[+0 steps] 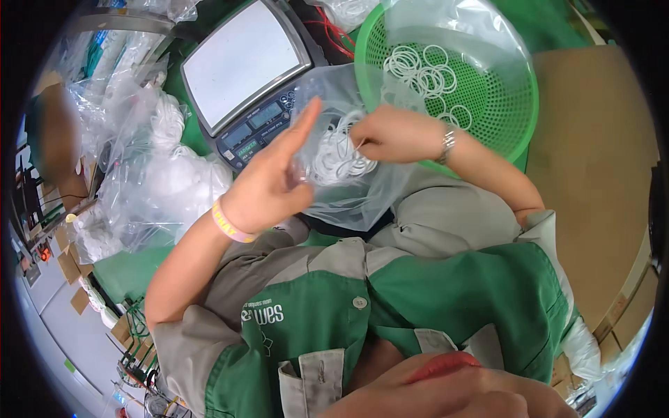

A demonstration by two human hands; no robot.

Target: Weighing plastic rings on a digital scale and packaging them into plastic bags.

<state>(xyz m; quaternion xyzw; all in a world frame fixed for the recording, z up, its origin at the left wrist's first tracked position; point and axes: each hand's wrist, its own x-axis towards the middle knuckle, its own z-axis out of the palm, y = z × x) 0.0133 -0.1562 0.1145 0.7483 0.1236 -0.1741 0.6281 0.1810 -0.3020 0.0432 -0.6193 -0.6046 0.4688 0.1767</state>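
A clear plastic bag [355, 205] sits before me with a tangled heap of thin white rings [334, 161] in it. My left hand [268, 184] is at the bag's left side, index finger stretched forward and thumb spread apart; its other fingers are partly hidden. From the right, my right hand [401, 136] reaches to the heap, its fingers curled and pinched at the edge of the rings. Exactly how many rings they grip is hidden. Beyond that hand, more white rings [425, 73] lie in a green perforated basket [512, 104].
A digital scale [244, 66] with a white pan stands at the far left of the bag. Crumpled clear bags with white contents [167, 174] are piled on the left. Brown cardboard [585, 174] lies to the right. Red cords [334, 31] show between scale and basket.
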